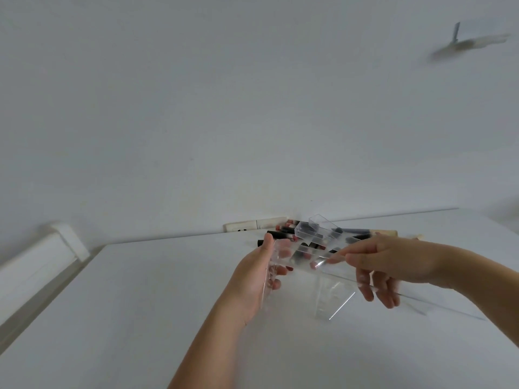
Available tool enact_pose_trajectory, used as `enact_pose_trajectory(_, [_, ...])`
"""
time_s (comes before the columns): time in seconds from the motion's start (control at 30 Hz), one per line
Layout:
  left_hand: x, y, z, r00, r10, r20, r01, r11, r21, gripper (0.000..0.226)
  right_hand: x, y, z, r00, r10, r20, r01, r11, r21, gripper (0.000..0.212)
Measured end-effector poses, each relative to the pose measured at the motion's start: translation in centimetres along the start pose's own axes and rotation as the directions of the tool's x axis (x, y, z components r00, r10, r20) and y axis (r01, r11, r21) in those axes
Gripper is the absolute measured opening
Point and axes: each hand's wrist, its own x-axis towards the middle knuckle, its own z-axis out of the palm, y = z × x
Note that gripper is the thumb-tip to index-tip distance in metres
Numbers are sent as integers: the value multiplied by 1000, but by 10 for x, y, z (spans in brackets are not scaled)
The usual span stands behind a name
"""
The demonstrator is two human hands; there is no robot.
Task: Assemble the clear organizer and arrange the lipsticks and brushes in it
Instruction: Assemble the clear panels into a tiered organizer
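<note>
My left hand (252, 279) grips the left end of a clear organizer piece (306, 261), held tilted above the white table (140, 318). My right hand (384, 265) pinches the same clear piece near its middle with thumb and forefinger, the other fingers hanging below. Under it a second clear box part (332, 300) rests on the table. Behind the hands lie several lipsticks (280, 235), black and pink, and a small clear tray (317, 228) sits tilted on them. Brushes (362, 235) with dark and wooden handles lie to the right of the lipsticks. The picture is blurred.
The white wall rises right behind the table, with a white socket strip (247, 226) at its foot. A white ledge (36, 262) runs along the left. A blurred fixture (466, 43) hangs at the upper right.
</note>
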Motion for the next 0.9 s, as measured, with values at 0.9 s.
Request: enact_pose_trajectory(0.9, [-9, 1, -8, 995, 57, -78, -34, 962, 271, 33, -4, 1, -2, 980, 187, -62, -197, 932, -305, 48])
